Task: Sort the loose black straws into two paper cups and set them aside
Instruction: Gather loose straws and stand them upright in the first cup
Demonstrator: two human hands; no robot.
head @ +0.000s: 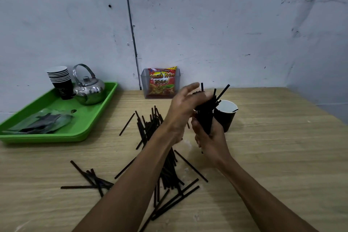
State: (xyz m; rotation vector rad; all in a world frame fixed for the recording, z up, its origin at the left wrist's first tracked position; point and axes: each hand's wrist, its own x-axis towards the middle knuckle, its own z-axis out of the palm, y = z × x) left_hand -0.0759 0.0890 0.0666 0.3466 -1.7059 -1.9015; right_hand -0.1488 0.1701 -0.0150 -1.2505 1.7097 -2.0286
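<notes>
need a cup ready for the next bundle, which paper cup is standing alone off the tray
The black paper cup on the table just beyond the right hand; the others sit stacked on the green tray.

A tray sits at the far left of the tabletop, carrying stacked cups with a kettle to their right. A snack holder stands against the wall. Loose straws lie centre; a paper cup stands right of them.

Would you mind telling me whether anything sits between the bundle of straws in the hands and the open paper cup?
Nothing visible does. The right hand grips the bundle of straws directly beside the paper cup, whose mouth is open with just one straw inside. The left hand rests on the bundle's far side, away from the cup.
</notes>
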